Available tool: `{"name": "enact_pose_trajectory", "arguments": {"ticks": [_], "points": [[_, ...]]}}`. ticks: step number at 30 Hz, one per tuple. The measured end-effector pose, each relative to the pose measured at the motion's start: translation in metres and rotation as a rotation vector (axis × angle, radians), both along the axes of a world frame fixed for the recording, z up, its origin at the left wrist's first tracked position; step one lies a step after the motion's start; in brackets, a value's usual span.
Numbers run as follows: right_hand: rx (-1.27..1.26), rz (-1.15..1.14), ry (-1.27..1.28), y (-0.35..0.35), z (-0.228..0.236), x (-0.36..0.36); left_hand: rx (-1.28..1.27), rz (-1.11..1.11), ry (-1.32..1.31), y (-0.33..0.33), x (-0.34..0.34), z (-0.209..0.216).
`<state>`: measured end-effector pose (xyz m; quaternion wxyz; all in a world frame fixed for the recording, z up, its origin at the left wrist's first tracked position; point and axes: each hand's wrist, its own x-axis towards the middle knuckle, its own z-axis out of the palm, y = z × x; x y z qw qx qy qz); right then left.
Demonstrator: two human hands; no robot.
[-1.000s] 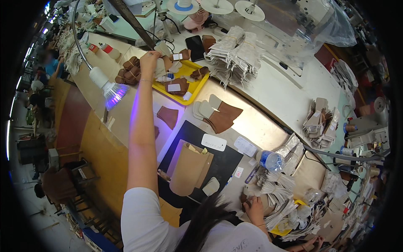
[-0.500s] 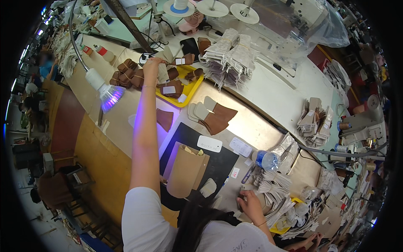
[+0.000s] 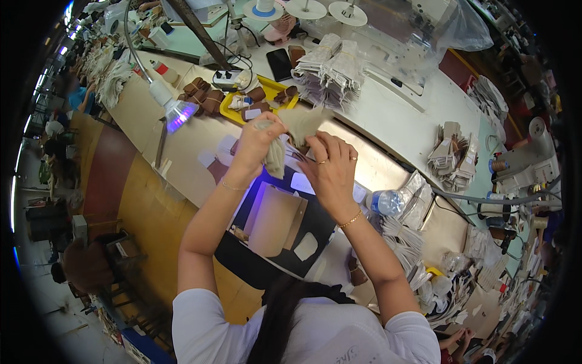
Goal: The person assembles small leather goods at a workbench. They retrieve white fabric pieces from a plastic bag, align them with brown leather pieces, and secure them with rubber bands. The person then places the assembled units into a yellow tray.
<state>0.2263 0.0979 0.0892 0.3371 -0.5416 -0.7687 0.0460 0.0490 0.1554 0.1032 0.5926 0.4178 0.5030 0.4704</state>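
My left hand (image 3: 257,142) is raised over the work table, its fingers closed round a bunch of pale grey-beige cut pieces (image 3: 276,161) that hang below the palm. Between my two hands spreads another pale cut piece (image 3: 305,124), blurred by motion. The bent fingers of my right hand (image 3: 332,164) pinch at its lower edge; the exact contact is partly hidden. Brown cut pieces show only in part behind my hands. Below them, a folded tan card (image 3: 276,221) lies on a black mat (image 3: 242,258), with a small pale rounded piece (image 3: 306,247) beside it.
A yellow tray (image 3: 227,115) holds brown bundles, with more brown bundles (image 3: 209,102) at its left. A lit lamp (image 3: 180,115) hangs nearby. Stacked pale pieces (image 3: 330,73) and a phone (image 3: 279,65) lie behind. A plastic bottle (image 3: 386,203) stands right. Another person's hands (image 3: 462,337) show lower right.
My left hand has come back from the yellow tray with the pale pieces. My right hand has risen from the table's near right to meet it.
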Motion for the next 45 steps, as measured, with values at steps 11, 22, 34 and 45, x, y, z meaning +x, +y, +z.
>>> {"name": "enact_pose_trajectory", "arguments": {"ticks": [11, 22, 34, 45], "points": [[-0.742, 0.531, 1.508, -0.134, 0.016, 0.057, -0.089, -0.149, -0.230, -0.164, 0.018, 0.055], [-0.924, 0.494, 1.731, -0.196, 0.046, 0.047, 0.096, -0.164, -0.176, -0.249, 0.049, 0.091], [-0.625, 0.444, 1.480, -0.228, 0.041, 0.043, -0.211, -0.092, -0.433, -0.273, 0.052, 0.056], [-0.434, 0.193, 0.791, -0.244, 0.043, 0.066, 0.099, -0.029, -0.090, -0.294, 0.067, 0.041]]}}
